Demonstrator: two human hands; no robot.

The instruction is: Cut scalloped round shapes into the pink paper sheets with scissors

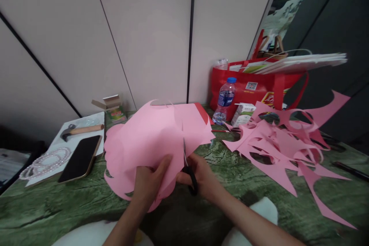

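Note:
My left hand grips a large sheet of pink paper from below, its thumb lying on top and its other fingers hidden underneath. In my right hand is a pair of scissors with black handles. The scissor blades stand at the sheet's right part, at a cut in the paper. Curved notches and thin points run along the sheet's edges. Beneath it at the left lie more pink pieces with rounded edges, and a red sheet shows behind its far right corner.
Pink paper scraps are heaped at the right, near a red bag, a water bottle and a small carton. At the left are a hammer, a phone, beads and an opened box.

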